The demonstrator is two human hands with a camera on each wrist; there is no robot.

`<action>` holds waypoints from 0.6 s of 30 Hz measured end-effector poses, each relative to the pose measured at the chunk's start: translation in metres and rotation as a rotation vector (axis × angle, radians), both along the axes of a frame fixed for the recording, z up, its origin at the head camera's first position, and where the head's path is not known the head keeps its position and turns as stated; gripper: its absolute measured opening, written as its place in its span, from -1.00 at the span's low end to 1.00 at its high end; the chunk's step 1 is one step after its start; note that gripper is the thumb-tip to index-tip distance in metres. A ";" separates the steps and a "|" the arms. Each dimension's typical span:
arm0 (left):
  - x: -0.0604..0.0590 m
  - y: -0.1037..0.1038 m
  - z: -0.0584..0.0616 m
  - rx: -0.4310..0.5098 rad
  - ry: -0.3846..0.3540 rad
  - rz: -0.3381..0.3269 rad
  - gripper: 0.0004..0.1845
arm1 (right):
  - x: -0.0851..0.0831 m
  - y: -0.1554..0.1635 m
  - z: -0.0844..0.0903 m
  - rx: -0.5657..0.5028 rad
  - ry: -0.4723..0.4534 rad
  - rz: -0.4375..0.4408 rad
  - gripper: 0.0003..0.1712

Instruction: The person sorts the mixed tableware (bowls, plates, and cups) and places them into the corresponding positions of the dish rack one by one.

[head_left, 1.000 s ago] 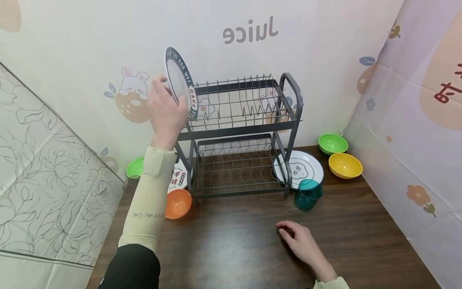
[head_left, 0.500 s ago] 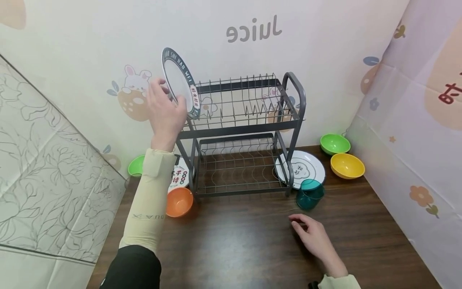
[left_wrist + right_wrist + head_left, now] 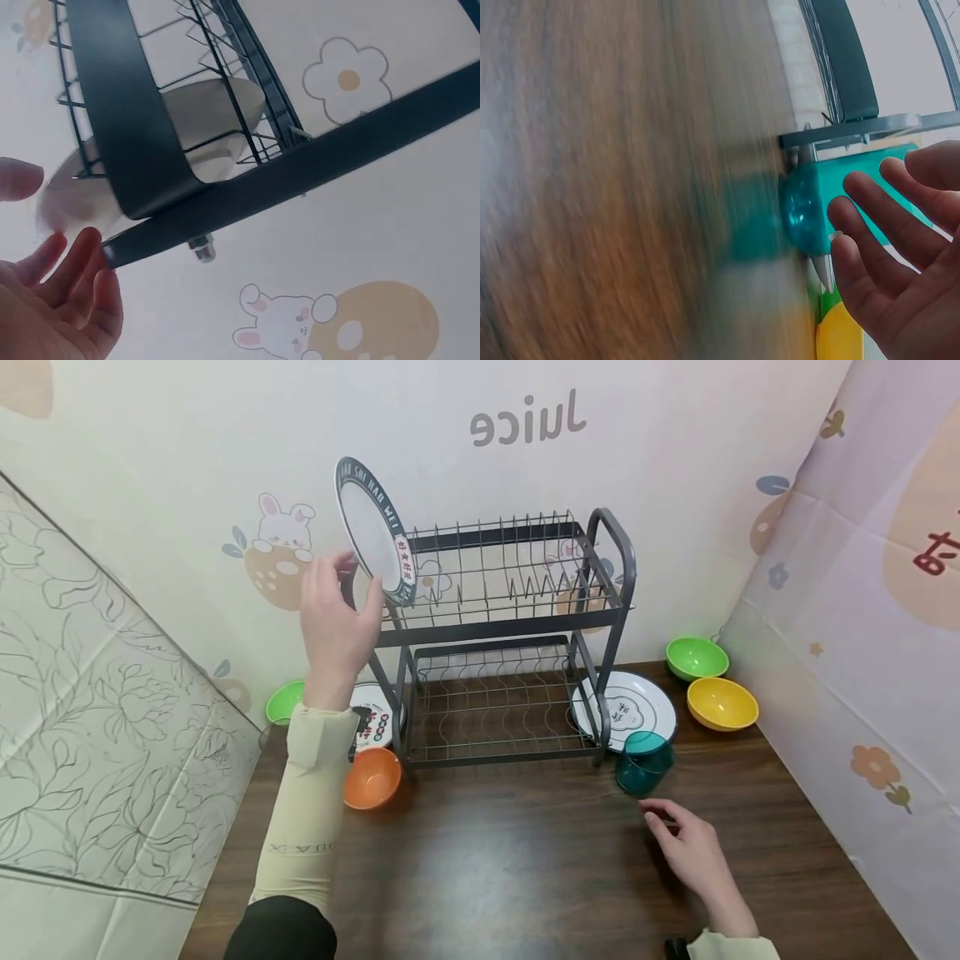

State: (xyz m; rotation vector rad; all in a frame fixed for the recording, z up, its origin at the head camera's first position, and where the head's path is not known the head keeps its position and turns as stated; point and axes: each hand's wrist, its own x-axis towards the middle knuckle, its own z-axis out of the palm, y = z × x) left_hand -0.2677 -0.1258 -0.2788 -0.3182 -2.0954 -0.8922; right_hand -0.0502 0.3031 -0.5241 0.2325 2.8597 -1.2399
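Observation:
A white plate (image 3: 372, 539) with a dark lettered rim leans in the left end of the upper tier of the dark dish rack (image 3: 498, 628). Just below and left of it, my left hand (image 3: 333, 627) has its thumb and fingers spread apart, not gripping it. In the left wrist view, the fingertips lie close to the lower edge of the plate (image 3: 75, 199); whether they touch it I cannot tell. My right hand (image 3: 690, 852), fingers loosely bent and holding nothing, is over the table in front of a teal cup (image 3: 643, 764). The right wrist view shows that cup (image 3: 806, 206) beyond the fingers.
An orange bowl (image 3: 372, 779) and a printed plate (image 3: 375, 727) are left of the rack, with a green bowl (image 3: 286, 702) behind. Right of it are a white plate (image 3: 651, 710), a yellow bowl (image 3: 722, 703) and another green bowl (image 3: 697, 658). Walls close off the back and sides.
My left hand has let go of the plate and drawn down from it; the plate stays leaning in the rack. My right hand has moved right, toward the teal cup.

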 end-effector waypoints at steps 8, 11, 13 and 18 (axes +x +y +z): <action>0.029 -0.006 -0.018 0.120 0.020 -0.053 -0.68 | -0.002 0.014 -0.001 0.024 0.019 -0.024 -0.53; 0.038 -0.009 -0.027 0.170 0.020 -0.069 -0.68 | -0.002 0.020 -0.001 0.024 0.024 -0.030 -0.52; 0.044 -0.012 -0.033 0.202 0.014 -0.067 -0.69 | -0.002 0.023 -0.001 0.028 0.031 -0.038 -0.51; 0.060 -0.021 -0.050 0.251 -0.035 -0.021 -0.73 | -0.002 0.034 -0.001 0.056 0.057 -0.070 -0.52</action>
